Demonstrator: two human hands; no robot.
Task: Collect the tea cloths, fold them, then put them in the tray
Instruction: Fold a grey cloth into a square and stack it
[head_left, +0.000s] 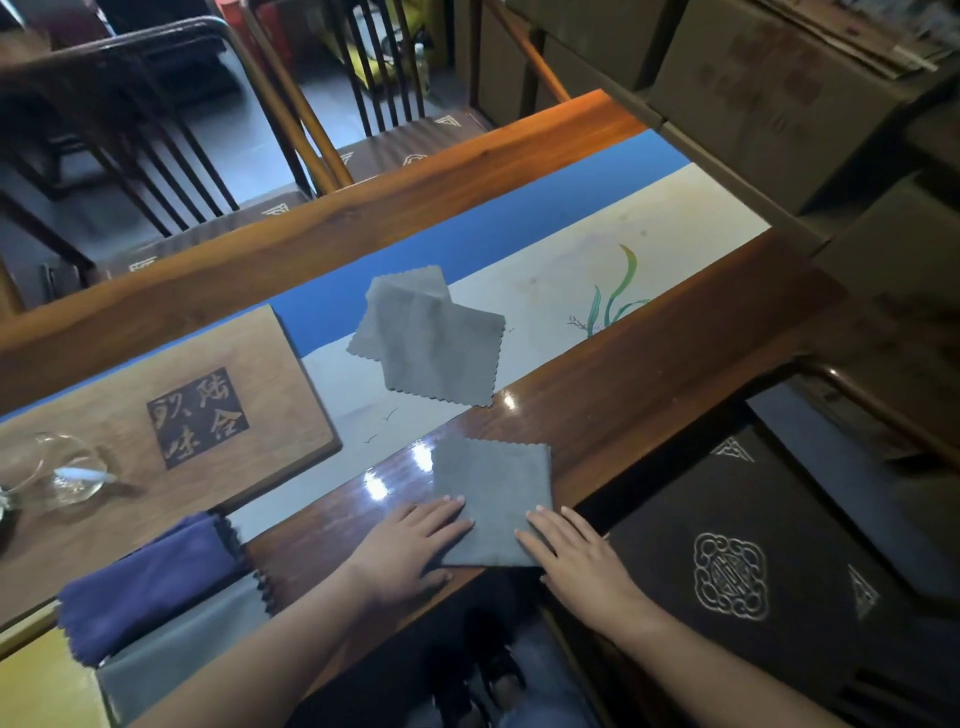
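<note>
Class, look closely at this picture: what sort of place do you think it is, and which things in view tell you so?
Probably a tea room or tea shop. A long wooden table carries a painted runner, a carved wooden tea tray and a glass pitcher, with stacked cardboard boxes behind.

Four tea cloths are out in all: three grey and one purple. One grey cloth lies at the table edge, a second grey cloth lies on the runner, and a third grey cloth sits under the purple cloth. Two hands, one wooden tea board, one glass pitcher, two chairs behind the table.
</note>
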